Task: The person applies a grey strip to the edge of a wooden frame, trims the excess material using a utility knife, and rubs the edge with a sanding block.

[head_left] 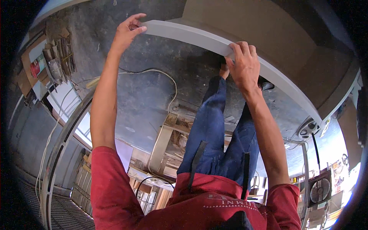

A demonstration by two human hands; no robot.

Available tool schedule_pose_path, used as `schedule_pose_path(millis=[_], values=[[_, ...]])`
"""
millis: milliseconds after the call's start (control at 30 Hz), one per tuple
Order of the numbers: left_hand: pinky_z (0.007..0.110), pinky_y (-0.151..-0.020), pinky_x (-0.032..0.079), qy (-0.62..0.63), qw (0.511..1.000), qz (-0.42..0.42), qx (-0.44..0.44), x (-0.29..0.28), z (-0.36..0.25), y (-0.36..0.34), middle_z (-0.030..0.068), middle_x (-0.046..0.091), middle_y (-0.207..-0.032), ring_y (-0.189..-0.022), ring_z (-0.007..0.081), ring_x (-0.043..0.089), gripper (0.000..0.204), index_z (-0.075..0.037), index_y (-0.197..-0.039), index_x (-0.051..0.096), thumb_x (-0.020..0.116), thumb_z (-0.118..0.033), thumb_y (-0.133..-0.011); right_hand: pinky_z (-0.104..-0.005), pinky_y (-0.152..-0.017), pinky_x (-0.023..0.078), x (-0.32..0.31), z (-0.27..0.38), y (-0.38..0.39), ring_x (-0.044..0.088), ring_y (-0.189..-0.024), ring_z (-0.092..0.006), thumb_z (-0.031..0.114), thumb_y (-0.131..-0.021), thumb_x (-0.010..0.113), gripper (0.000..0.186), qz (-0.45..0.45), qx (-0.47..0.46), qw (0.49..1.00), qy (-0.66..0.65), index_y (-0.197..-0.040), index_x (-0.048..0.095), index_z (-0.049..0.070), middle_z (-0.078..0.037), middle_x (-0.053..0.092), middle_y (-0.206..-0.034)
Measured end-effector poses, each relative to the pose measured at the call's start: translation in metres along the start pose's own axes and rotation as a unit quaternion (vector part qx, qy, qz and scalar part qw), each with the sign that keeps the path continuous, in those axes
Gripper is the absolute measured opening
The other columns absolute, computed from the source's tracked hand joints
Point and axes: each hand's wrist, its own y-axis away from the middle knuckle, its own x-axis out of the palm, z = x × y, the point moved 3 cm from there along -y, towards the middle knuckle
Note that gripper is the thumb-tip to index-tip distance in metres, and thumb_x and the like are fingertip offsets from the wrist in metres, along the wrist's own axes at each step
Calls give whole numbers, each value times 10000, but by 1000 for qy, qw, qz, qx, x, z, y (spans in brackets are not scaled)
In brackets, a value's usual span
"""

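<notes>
A long pale grey-white strip spans the upper view along the edge of a brown panel, looking curved through the lens. My left hand pinches its left end with thumb and fingers. Farther along, my right hand grips the strip from above, fingertips on its top edge and thumb at its near side. Below it are my legs in blue trousers and a bare foot, partly hidden by the right hand.
Stacked boards and scraps lie at left beside a metal rail. A cable crosses the grey floor. Wood scraps lie near my legs. A dark fan-like unit stands at lower right.
</notes>
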Motion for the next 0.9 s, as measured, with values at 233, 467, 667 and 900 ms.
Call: schedule_pose_path(millis=[233, 467, 667, 900], values=[[317, -979, 497, -47, 998, -26, -12, -3, -7, -1, 57, 674, -1257, -1168, 177, 622, 584, -84, -1438, 593, 792, -150, -893, -421, -846, 545, -3, 1, 1, 596, -997, -321, 76, -768, 712, 296, -46, -10, 999, 4, -1055, 639, 69, -115, 614, -1075], [431, -1150, 411, -257, 939, -112, 200, 82, -97, 27, 132, 639, -1389, -1352, 320, 556, 432, -77, -1335, 658, 728, -89, -909, -423, -978, 523, -11, -13, 28, 592, -1106, -330, 81, -812, 733, 436, -67, 18, 995, -75, -1235, 627, 84, -117, 625, -1169], [445, -1080, 477, -184, 933, 69, 300, 262, -225, 41, 140, 671, -1310, -1262, 343, 601, 380, -49, -1231, 694, 744, -90, -856, -432, -990, 518, -47, -60, 123, 596, -1144, -331, 37, -814, 736, 405, -148, 64, 981, -105, -1206, 637, 73, -112, 622, -1183], [430, -1017, 509, -136, 896, 195, 374, 465, -345, 66, 139, 664, -1278, -1185, 361, 624, 463, -66, -1267, 675, 771, -87, -815, -429, -924, 518, -48, -135, 296, 605, -1069, -315, 51, -835, 696, 319, -30, 207, 965, -156, -1153, 664, 55, -104, 622, -1127]])
